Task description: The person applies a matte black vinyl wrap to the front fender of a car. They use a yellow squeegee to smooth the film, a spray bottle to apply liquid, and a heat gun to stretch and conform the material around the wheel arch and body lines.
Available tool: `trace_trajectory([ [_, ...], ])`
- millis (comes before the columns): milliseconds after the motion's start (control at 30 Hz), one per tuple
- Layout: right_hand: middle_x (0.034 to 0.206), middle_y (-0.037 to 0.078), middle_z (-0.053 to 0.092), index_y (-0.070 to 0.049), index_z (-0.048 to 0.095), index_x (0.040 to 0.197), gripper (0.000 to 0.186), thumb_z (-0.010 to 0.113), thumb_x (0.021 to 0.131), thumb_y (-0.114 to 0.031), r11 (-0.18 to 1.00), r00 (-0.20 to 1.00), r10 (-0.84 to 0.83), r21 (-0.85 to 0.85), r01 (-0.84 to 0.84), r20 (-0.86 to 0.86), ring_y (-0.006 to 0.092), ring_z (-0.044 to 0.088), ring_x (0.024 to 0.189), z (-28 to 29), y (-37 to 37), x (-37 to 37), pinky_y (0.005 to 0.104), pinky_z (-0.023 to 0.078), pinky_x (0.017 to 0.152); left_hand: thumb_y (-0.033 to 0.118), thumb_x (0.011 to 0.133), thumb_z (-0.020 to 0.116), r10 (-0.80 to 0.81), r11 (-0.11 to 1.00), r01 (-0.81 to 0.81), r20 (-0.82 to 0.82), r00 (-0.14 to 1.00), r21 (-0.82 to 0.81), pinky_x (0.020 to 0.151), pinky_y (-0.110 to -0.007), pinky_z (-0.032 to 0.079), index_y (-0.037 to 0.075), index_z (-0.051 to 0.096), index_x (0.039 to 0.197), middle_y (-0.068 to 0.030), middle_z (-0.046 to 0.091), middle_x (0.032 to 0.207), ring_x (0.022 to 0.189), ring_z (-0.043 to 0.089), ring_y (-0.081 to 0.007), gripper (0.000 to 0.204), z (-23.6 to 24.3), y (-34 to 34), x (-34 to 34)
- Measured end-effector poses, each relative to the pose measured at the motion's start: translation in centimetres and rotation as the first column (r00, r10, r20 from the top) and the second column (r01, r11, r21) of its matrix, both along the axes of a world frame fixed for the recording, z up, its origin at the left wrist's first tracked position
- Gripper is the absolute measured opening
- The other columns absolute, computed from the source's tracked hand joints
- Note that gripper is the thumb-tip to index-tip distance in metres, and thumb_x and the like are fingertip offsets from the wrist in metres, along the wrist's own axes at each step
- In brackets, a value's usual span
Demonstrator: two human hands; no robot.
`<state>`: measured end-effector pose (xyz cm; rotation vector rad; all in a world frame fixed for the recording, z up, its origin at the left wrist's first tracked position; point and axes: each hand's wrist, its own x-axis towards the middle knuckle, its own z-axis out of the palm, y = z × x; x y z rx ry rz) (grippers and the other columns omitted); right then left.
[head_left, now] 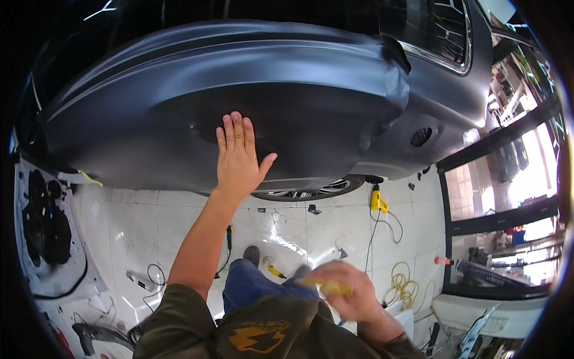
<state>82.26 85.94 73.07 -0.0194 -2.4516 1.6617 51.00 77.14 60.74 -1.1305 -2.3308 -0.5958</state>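
My left hand point(238, 161) lies flat with fingers stretched against matte dark-grey wrap film point(311, 128) on the side of a car. Along its upper right end the film's edge point(396, 81) is wrinkled and stands loose from the panel. Low and close to my body, my right hand point(351, 292) is closed round a flat yellow squeegee point(335, 287), blurred by motion and apart from the car. Part of a wheel point(317, 190) shows under the panel.
A yellow heat gun point(376, 200) with a cord stands by the wheel. Coiled yellow hose point(402, 287) and a yellow-handled tool point(276, 272) lie on the tiled floor. A detached door panel point(51, 227) is at the left; dark-framed glass point(502, 209) is at the right.
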Motion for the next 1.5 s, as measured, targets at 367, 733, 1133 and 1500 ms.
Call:
trace_trajectory([
  [367, 0.111, 0.023, 0.066, 0.008, 0.063, 0.115, 0.033, 0.067, 0.089, -0.013, 0.701, 0.636, 0.644, -0.006, -0.714, -0.426, 0.0351, 0.068, 0.098, 7.5, 6.4, -2.3, 0.0411, 0.058, 0.082, 0.039, 0.096, 0.058, 0.215, 0.975, -0.215, 0.015, 0.977, 0.052, 0.12, -0.052, 0.014, -0.008, 0.017, 0.152, -0.0291, 0.014, 0.16, 0.149, 0.014, -0.0446, 0.085, 1.7, 1.0, 2.8],
  [733, 0.133, 0.028, 0.057, 0.003, 0.055, 0.134, 0.072, 0.054, 0.093, -0.056, 0.982, 0.206, -0.115, 0.142, -0.121, 0.972, 0.0381, 0.053, 0.128, -55.2, 17.4, 26.3, 0.043, 0.041, 0.107, 0.052, 0.1, 0.041, 0.258, 0.936, -0.288, 0.162, 0.952, 0.201, 0.121, -0.053, 0.005, -0.012, 0.007, 0.152, -0.0331, 0.003, 0.159, 0.149, 0.001, -0.0466, 0.089, 1.4, 2.8, 1.5],
  [1133, 0.136, 0.019, 0.053, 0.0, 0.041, 0.143, 0.067, 0.073, 0.087, -0.015, 0.974, 0.974, 0.222, -0.051, -0.22, 0.047, 0.0325, 0.058, 0.119, -8.1, 9.6, -1.4, 0.0411, 0.045, 0.103, 0.048, 0.1, 0.043, 0.382, 0.872, -0.419, 0.181, 0.906, 0.254, 0.12, -0.053, 0.008, -0.013, 0.013, 0.151, -0.0334, 0.011, 0.159, 0.149, 0.007, -0.0469, 0.085, 0.6, 4.8, 0.8],
  [1500, 0.099, 0.012, 0.068, -0.005, 0.067, 0.103, 0.027, 0.072, 0.078, -0.014, 0.392, 0.501, 0.859, 0.758, -0.521, -0.1, 0.0304, 0.066, 0.09, 10.2, -1.1, -17.4, 0.0399, 0.054, 0.077, 0.051, 0.099, 0.045, 0.345, 0.836, -0.38, 0.158, 0.925, 0.396, 0.119, -0.057, 0.009, -0.012, 0.012, 0.151, -0.0347, 0.01, 0.158, 0.148, 0.008, -0.0511, 0.088, -0.1, 4.1, -0.6],
])
